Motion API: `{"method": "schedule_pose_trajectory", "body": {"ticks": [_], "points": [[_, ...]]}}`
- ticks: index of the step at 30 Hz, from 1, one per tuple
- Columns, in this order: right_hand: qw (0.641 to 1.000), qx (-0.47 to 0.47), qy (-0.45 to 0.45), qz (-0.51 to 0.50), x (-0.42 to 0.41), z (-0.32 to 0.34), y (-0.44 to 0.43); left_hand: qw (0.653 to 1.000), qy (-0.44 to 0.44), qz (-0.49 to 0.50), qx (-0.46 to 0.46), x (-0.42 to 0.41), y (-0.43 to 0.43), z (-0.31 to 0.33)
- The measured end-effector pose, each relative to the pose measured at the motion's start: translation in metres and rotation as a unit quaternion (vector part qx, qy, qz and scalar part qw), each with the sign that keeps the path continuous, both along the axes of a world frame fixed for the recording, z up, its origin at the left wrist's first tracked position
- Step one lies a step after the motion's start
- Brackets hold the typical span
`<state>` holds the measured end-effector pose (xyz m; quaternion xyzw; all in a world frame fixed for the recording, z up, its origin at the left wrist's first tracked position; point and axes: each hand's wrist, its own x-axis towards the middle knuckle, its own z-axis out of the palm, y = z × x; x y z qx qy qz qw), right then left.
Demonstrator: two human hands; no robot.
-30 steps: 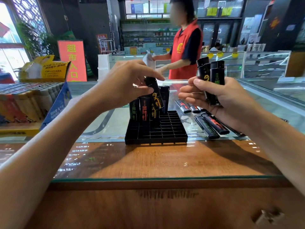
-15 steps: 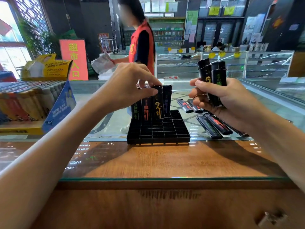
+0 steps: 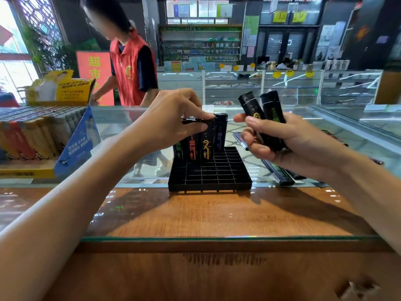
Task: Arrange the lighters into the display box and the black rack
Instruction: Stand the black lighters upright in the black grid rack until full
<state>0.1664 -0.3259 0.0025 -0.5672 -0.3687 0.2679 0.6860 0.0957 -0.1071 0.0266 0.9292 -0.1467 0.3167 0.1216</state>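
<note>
- The yellow-printed lighter (image 3: 207,144) stood upright, long axis vertical, in the black rack's (image 3: 217,177) far row, one of four black ones side by side.
- The left hand (image 3: 173,118) pinched its top, fingers curled.
- The right hand (image 3: 288,144) gripped spare lighters (image 3: 271,114), tops tilted left.
- Loose lighters (image 3: 280,174) lay on the glass table (image 3: 217,213) — the display box (image 3: 71,153) sat far left.

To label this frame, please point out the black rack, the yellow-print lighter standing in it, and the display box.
black rack (image 3: 217,171): head view, empty front cells.
yellow-print lighter (image 3: 207,148): head view, printed body.
display box (image 3: 79,145): head view, blue side panel.
</note>
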Motion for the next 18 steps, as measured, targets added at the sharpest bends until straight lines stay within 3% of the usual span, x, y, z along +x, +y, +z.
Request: {"method": "schedule_pose_trajectory", "body": {"ticks": [11, 13, 16, 18], "points": [[0.997, -0.009, -0.016, 0.076, -0.004, -0.004, 0.004, 1.0, -0.02, -0.018, -0.006, -0.003, 0.001, -0.004], [0.996, -0.015, -0.025, 0.084, -0.006, -0.004, 0.005, 0.994, -0.026, -0.068, -0.084, -0.007, -0.004, -0.001], [0.995, -0.024, -0.036, 0.087, -0.008, -0.006, 0.006, 0.958, 0.011, -0.167, -0.233, -0.014, -0.014, 0.003], [0.995, -0.038, -0.044, 0.084, -0.009, -0.007, 0.006, 0.942, 0.015, -0.196, -0.271, -0.015, -0.02, 0.002]]}}
